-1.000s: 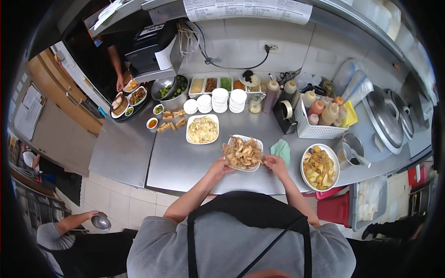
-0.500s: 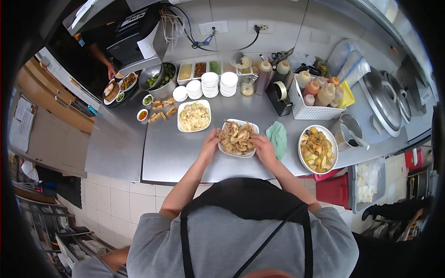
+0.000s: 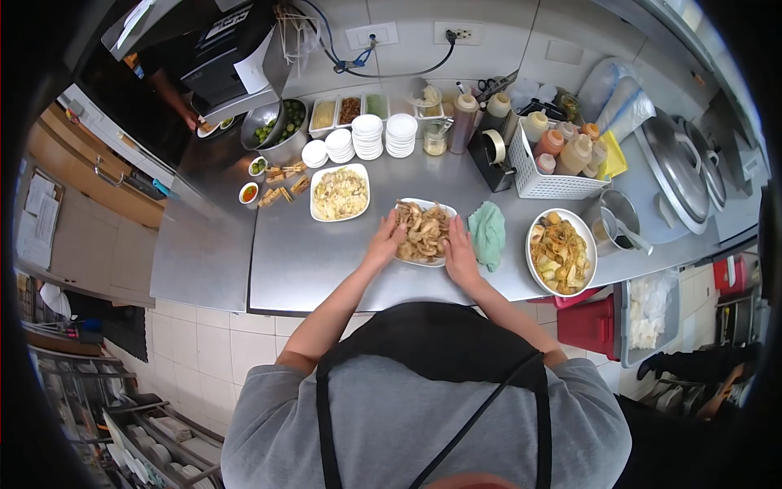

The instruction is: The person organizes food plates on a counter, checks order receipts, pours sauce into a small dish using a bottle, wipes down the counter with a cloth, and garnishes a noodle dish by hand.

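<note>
A heap of brown fried food (image 3: pixel 423 231) fills a white dish (image 3: pixel 427 262) near the counter's front edge. On its left side my left hand (image 3: pixel 384 240) rests against the food with fingers extended. My right hand (image 3: pixel 461 251) lies along the right side, its fingers stretched out too. Just right of that hand is a crumpled green cloth (image 3: pixel 487 235). A square white bowl of pale, creamy food (image 3: pixel 340 193) stands to the upper left. Farther right sits a round white bowl of noodles and vegetables (image 3: pixel 562 252).
Stacks of small white dishes (image 3: pixel 367 136) stand behind, before the topping containers (image 3: pixel 350 109). A white basket of sauce bottles (image 3: pixel 560 187) and a metal pot (image 3: pixel 617 220) are at the right. Small sauce cups (image 3: pixel 248 193) and skewered pieces (image 3: pixel 277 196) lie left. A person's arm (image 3: pixel 173 101) shows upper left.
My hands have gone from the dish's rim to the sides of the food, fingers extended. The plates on the dark tray at the upper left have moved away. The co-worker at lower left has left view.
</note>
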Tool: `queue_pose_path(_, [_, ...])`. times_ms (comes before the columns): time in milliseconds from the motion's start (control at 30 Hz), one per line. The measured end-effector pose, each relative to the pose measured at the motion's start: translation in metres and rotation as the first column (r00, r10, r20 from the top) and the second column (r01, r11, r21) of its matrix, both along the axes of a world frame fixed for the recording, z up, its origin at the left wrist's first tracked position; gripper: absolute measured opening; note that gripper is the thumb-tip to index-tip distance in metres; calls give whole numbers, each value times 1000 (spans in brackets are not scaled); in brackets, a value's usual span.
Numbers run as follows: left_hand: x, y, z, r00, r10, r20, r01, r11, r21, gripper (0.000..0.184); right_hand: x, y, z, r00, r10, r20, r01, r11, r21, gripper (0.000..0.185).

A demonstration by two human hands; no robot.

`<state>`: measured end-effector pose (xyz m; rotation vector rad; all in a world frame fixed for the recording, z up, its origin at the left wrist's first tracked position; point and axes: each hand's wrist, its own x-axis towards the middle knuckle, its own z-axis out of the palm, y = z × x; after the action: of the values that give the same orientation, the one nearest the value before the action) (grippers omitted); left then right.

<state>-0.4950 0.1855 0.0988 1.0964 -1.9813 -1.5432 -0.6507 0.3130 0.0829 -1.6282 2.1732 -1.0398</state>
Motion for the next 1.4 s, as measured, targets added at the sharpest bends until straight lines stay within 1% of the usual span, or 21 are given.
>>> queue_pose_path(33, [0,1,0,998,-29,54,33,997,-67,60,3,-1,-1,999,-11,-42,12,1000,22,51])
queue_pose_path(167, [4,-1,-11,997,-64,52,71,986,-149,61,9,-1,-2,981,-30,-190,48,995,91,50])
queue_pose_path(233, [5,-2,-12,987,-105,120,130,965,-229,61,9,0,1,985,-21,-169,41,992,116,50])
queue_pose_path(367, [7,-3,-9,981,-131,145,164,956,-242,61,7,0,1,988,9,-154,15,988,155,50])
queue_pose_path(433, [9,-3,-5,952,-151,266,238,911,-336,60,7,-1,2,989,11,-151,13,988,156,50])
queue_pose_path(633, [8,9,-8,964,-53,261,166,886,-433,57,6,1,1,990,12,-137,9,988,154,51])
queue_pose_path(733, [4,-5,-23,947,-28,321,149,922,-357,62,2,0,1,993,-5,-114,24,986,166,50])
queue_pose_path(767, [5,-18,-39,946,-61,318,189,903,-387,63,1,1,2,995,-10,-103,28,984,179,49])
queue_pose_path(800, [8,-23,-40,941,-70,330,195,910,-365,63,-3,3,6,997,-44,-69,50,994,101,48])
queue_pose_path(867, [15,-23,-31,984,-101,146,151,911,-385,64,-21,5,17,991,-130,-18,129,991,-33,47])
queue_pose_path(900, [18,-17,-25,983,-103,152,154,914,-375,64,-31,8,18,983,-182,-3,181,979,-93,46])
queue_pose_path(933, [20,-13,-12,994,-42,96,73,937,-341,64,-39,16,15,983,-183,1,182,979,-87,46])
queue_pose_path(967, [21,-10,0,999,21,39,-8,952,-307,63,-49,21,13,963,-254,-95,255,967,1,46])
queue_pose_path(1000, [20,-5,11,999,20,39,-7,951,-308,63,-57,25,11,929,-313,-197,333,940,79,46])
queue_pose_path(1067, [13,8,27,1000,-10,-17,2,905,-425,60,-53,49,-2,919,-191,-346,236,967,92,40])
queue_pose_path(1133, [-4,21,32,994,-93,-52,53,858,-512,58,-54,65,-8,911,-86,-403,104,994,23,30])
queue_pose_path(1200, [-25,34,44,959,-283,-3,236,807,-541,57,-53,72,2,980,-130,-148,132,991,1,21])
queue_pose_path(1267, [-50,51,54,908,-412,-72,295,752,-589,56,-61,70,1,977,-207,52,214,949,-233,14])
queue_pose_path(1300, [-61,61,65,903,-419,-94,281,742,-608,51,-61,67,17,979,-199,39,203,946,-253,14])
queue_pose_path(1367, [-78,77,84,900,-421,-114,261,730,-632,47,-47,70,69,891,-196,409,304,927,-219,16])
queue_pose_path(1400, [-85,82,88,876,-462,-139,333,788,-518,43,-44,69,82,894,-188,407,299,926,-230,16])
